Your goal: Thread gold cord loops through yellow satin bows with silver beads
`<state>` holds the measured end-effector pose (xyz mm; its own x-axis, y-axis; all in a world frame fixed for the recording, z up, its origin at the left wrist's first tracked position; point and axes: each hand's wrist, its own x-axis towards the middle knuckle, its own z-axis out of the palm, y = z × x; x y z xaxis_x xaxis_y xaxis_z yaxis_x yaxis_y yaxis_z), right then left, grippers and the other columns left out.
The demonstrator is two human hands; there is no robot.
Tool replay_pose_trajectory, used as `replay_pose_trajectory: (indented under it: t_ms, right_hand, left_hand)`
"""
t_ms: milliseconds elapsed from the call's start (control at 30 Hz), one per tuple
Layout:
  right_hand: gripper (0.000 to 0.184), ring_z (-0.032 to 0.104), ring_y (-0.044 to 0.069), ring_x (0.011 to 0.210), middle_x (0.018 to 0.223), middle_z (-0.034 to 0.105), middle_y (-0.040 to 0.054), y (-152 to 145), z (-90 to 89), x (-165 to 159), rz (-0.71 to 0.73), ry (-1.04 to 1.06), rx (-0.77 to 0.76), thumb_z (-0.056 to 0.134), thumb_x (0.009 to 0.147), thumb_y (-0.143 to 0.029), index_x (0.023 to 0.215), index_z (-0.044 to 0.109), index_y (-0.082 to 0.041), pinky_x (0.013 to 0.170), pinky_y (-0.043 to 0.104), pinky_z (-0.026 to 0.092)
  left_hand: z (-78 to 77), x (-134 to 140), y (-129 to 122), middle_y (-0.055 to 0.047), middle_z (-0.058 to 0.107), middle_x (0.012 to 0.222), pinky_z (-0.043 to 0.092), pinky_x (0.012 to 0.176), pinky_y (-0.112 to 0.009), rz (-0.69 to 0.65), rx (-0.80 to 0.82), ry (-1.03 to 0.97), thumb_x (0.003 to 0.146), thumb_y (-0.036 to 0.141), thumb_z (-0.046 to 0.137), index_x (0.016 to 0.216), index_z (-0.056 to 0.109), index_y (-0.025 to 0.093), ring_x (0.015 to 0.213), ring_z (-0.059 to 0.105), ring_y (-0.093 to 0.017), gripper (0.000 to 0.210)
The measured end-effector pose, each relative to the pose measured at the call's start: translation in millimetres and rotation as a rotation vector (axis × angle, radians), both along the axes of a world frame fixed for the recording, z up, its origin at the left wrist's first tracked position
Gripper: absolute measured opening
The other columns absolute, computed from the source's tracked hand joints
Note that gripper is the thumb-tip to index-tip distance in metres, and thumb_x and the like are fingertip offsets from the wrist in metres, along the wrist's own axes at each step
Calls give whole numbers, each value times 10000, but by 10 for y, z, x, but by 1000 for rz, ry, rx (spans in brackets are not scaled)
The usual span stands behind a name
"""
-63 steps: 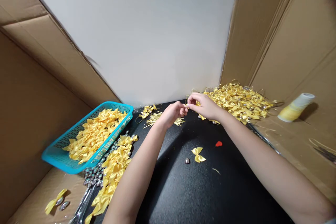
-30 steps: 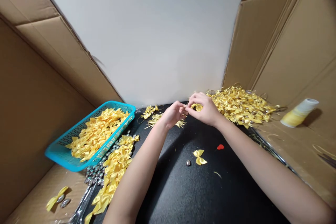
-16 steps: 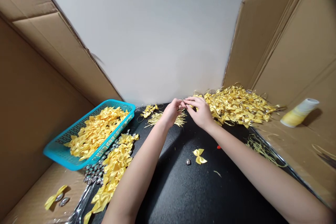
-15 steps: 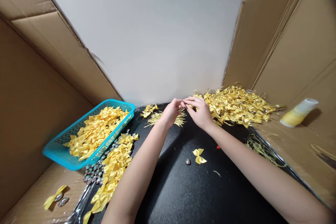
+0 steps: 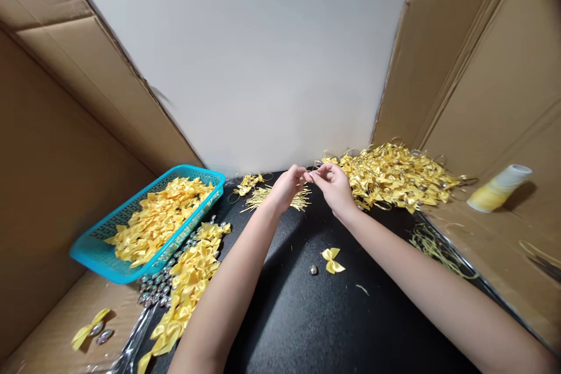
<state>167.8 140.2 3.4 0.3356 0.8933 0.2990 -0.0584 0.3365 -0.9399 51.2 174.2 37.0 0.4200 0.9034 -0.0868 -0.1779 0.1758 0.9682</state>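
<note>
My left hand [image 5: 287, 188] and my right hand [image 5: 335, 187] meet fingertip to fingertip at the far side of the black work surface [image 5: 307, 321]. Both are closed in a pinch; whatever sits between the fingers is too small and hidden to name. Just under my left hand lies a bundle of short gold cords [image 5: 258, 198]. Beyond my right hand spreads a heap of yellow bows with gold loops [image 5: 394, 175]. Nearer to me, a single yellow bow [image 5: 333, 261] lies beside one silvery bead [image 5: 313, 269].
At left a blue basket [image 5: 103, 272] holds yellow bows [image 5: 162, 219]. Alongside it are silvery beads [image 5: 153, 289] and a row of loose bows [image 5: 193, 272]. On the right are loose cords [image 5: 438, 248], a yellow-and-white cone [image 5: 499, 188] and cardboard walls [image 5: 495, 70].
My right fingers have drawn together from a flatter reach into a more bent pinch beside the left fingertips. My left hand has barely moved.
</note>
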Motion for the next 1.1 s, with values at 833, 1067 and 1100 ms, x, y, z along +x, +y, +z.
replay_pose_trajectory:
  t_ms: [833, 1067, 1100]
  right_hand:
    - [106, 598, 208, 781, 763, 687, 10, -101, 168, 189, -304, -820, 366, 575, 789, -146, 730, 597, -230, 839, 370, 386]
    - [89, 595, 186, 743, 720, 658, 1, -115, 237, 201, -262, -833, 364, 591, 783, -148, 733, 619, -216, 811, 350, 395]
    - [94, 594, 185, 739, 715, 655, 2, -123, 259, 205, -240, -833, 353, 585, 781, -144, 729, 619, -215, 808, 351, 396]
  left_hand:
    - [48, -36, -49, 5, 425, 512, 357, 536, -226, -207, -149, -14, 694, 258, 490, 438, 494, 165, 520, 382, -104, 272]
    - [66, -76, -50, -4, 397, 539, 397, 543, -221, -313, -183, -30, 712, 262, 477, 409, 438, 158, 543, 402, -107, 323]
    - [68, -86, -47, -6, 396, 550, 407, 551, -225, -331, -189, -42, 716, 260, 477, 408, 426, 159, 554, 413, -110, 328]
